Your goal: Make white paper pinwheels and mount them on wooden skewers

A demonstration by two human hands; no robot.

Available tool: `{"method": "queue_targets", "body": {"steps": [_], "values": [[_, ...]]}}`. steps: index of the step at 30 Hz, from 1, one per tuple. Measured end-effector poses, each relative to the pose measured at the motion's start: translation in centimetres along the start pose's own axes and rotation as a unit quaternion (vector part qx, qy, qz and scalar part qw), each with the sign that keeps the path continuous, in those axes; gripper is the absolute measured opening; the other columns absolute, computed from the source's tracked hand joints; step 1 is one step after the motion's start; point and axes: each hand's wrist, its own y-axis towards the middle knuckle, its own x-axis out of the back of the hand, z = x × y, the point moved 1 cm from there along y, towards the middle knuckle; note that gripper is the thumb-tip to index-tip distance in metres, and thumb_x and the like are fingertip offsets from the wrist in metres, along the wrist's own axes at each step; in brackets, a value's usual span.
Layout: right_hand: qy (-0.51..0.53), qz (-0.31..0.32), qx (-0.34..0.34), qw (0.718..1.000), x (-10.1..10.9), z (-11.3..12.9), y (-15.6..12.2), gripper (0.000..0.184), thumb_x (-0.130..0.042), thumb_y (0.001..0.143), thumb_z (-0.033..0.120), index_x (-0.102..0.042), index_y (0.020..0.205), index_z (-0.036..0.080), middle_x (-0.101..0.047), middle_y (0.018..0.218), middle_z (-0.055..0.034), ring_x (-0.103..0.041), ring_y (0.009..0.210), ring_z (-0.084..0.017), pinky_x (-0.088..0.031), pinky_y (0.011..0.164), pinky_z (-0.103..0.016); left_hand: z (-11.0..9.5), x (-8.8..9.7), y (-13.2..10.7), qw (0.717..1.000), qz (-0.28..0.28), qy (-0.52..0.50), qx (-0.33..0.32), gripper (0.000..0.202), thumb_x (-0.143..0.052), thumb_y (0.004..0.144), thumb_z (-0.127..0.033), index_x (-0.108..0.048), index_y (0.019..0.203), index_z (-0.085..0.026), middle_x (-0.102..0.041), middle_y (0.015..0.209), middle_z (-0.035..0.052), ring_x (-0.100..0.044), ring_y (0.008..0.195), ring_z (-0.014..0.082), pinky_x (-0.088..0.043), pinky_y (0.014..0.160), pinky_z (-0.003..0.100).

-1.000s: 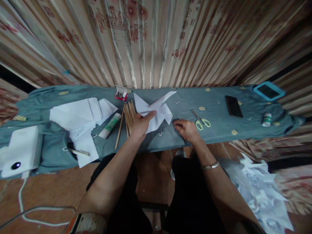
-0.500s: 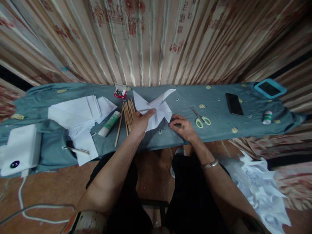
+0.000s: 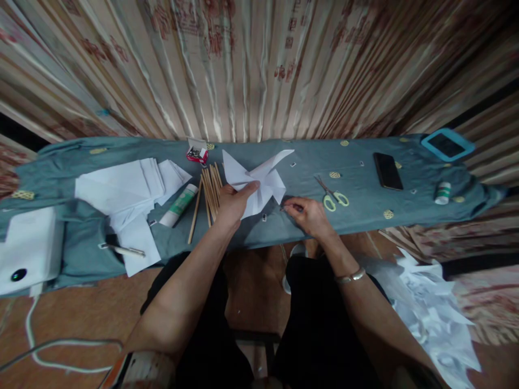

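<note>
The left hand grips the pinwheel, thumb pressed on top near its middle; the fingers below are hidden under the paper. The pinwheel lies ahead and to the right of that hand, over the cloth, between the two hands.

The right hand is low over the cloth, just beside the pinwheel's near right blade. Its thumb and forefinger are drawn together at the tips; whether they pinch anything is too small to tell. A bracelet circles the wrist behind it.

Just left of the left hand lie the sticks, with the tube beyond them. Ahead and left of this hand is the open red box, with small metal bits inside. Farther left are the sheets, and a pen lies across the nearest of them.

Right of the right hand are the scissors, blades pointing away from the person. Well to its right lie the phone and the blue tablet.
</note>
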Motion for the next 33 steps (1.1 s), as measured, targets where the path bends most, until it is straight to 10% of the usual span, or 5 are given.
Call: {"method": "queue_targets", "body": {"steps": [33], "values": [[-0.011,-0.046,0.038,0.998,-1.4,-1.5,0.4,0.009,-0.063,0.078,0.025,-0.069,0.072,0.021,-0.068,0.112,-0.0105,-0.060,0.110,-0.028,-0.044,0.099,-0.046,-0.1,-0.3,-0.1,1.000,-0.002,-0.022,0.005,0.032,-0.087,0.043,-0.026,-0.069,0.066,-0.014,-0.071,0.066,0.0008,-0.064,0.059,0.0154,-0.052,0.059,0.026]]}}
